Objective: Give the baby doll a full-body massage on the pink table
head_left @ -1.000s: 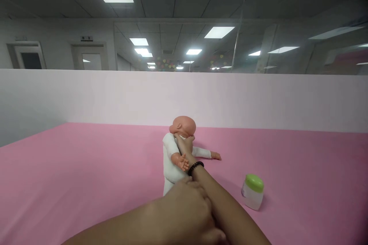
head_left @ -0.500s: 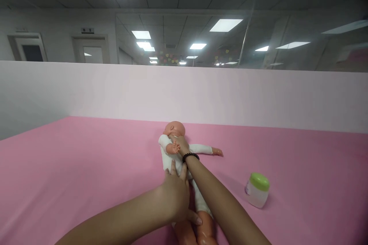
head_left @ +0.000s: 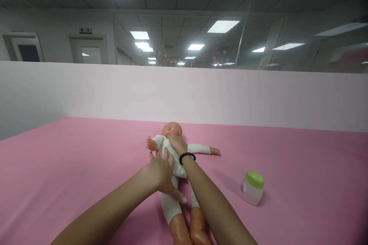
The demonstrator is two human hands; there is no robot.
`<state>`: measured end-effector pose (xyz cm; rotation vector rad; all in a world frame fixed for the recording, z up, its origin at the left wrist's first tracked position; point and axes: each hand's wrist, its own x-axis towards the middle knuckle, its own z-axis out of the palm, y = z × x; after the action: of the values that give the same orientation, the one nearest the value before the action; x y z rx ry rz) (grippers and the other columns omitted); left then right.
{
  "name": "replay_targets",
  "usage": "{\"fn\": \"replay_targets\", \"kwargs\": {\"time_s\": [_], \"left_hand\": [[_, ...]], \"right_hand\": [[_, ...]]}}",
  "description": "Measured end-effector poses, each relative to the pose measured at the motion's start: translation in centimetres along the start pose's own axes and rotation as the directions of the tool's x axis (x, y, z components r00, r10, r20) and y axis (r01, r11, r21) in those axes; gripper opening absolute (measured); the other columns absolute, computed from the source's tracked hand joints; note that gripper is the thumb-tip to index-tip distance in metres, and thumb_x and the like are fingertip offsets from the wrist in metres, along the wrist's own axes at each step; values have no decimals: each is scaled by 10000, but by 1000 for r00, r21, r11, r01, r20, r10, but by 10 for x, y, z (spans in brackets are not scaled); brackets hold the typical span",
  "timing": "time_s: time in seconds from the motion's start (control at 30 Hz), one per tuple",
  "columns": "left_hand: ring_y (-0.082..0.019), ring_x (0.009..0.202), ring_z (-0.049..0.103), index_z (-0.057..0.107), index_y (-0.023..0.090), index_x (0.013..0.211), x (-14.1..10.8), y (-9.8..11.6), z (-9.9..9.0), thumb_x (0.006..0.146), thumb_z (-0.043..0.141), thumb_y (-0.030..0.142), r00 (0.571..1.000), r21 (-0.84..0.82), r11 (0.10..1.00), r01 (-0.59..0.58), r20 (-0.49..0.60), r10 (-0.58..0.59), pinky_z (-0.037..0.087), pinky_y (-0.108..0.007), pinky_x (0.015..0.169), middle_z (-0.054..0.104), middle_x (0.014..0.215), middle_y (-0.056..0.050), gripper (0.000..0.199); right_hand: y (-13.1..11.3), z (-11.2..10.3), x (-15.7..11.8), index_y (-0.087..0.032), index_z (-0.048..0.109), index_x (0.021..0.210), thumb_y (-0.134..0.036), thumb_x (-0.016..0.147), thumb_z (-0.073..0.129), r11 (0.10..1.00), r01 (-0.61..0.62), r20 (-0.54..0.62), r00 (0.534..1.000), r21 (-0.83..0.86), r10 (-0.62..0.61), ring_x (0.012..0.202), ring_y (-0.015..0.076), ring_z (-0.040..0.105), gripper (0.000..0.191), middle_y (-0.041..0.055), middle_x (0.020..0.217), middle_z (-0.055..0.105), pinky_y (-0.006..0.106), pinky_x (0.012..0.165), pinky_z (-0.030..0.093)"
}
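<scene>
A baby doll (head_left: 179, 170) in white clothes lies stretched out on the pink surface, its head (head_left: 173, 128) at the far end and its bare lower legs close to me. My right hand (head_left: 177, 144), with a black beaded bracelet (head_left: 187, 157) at the wrist, grips the doll's upper chest just below the neck; its fingertips are mostly hidden. Over the doll's side and hip, my left hand (head_left: 163, 172) is open with fingers spread, close to the doll's bent arm (head_left: 152, 143). The doll's other arm (head_left: 202, 149) stretches out to the right.
A clear jar with a green lid (head_left: 253, 187) stands to the right of the doll. The pink padded surface (head_left: 86, 172) ends at a low white wall (head_left: 258, 97). Beyond are glass panels, doors and ceiling lights.
The doll's arm on the left has swung from across its chest out to the left. My left hand has shifted left and slightly up. My right hand stays at the chest.
</scene>
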<state>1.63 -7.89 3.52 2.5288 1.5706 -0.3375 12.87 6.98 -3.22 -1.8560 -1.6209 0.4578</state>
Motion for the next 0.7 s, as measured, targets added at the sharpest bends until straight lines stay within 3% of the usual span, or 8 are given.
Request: {"fn": "replay_targets", "kwargs": {"time_s": [0.07,0.17,0.33,0.47,0.6,0.7], "left_hand": [[-573,1435,106,197,107,1574,-4,4,-3,503,759,774,999,-15,999,43,19,-43,186,-729,1101,44,1610,-283,1381],[-557,1432,161,183,101,1577,-8,9,-5,538,757,759,997,-51,997,60,50,-57,249,-705,1094,60,1602,-289,1357],[-462,1487,-8,-14,134,1590,6,8,11,538,779,711,997,-60,996,-59,42,62,215,-692,1126,-91,1608,-213,1438],[-469,1489,5,22,122,1591,17,6,21,467,826,684,997,-38,997,-70,38,72,200,-689,1132,-49,1613,-230,1492],[-513,1469,106,88,98,1589,10,6,10,405,824,718,996,-93,994,-49,72,56,281,-675,1107,17,1616,-261,1526],[-539,1432,226,161,77,1578,0,4,-3,398,809,748,993,-152,988,-27,106,44,348,-662,1074,114,1613,-281,1504]], "right_hand": [[1,0,-1,-165,588,1250,-387,961,600,1000,-8,-7,1000,-7,8,1064,236,613,365,92,1248,589,434,905,544],[1,-1,-1,-169,584,1256,-385,961,600,1000,-23,-21,1000,-16,23,1076,236,610,366,95,1260,584,438,912,540],[3,-4,-2,-161,569,1276,-381,956,610,998,-50,-54,997,-23,48,1096,243,604,391,106,1277,575,451,922,534],[2,-5,-2,-170,569,1277,-379,960,604,998,-53,-71,996,-14,52,1087,235,606,381,103,1275,575,446,917,537],[1,-5,0,-168,568,1277,-407,962,595,999,-49,-53,997,17,50,1087,235,607,396,104,1275,578,453,925,529],[3,-7,2,-155,483,1393,-465,971,540,997,-47,-21,999,53,48,1027,241,643,527,131,1231,619,397,881,523]]}}
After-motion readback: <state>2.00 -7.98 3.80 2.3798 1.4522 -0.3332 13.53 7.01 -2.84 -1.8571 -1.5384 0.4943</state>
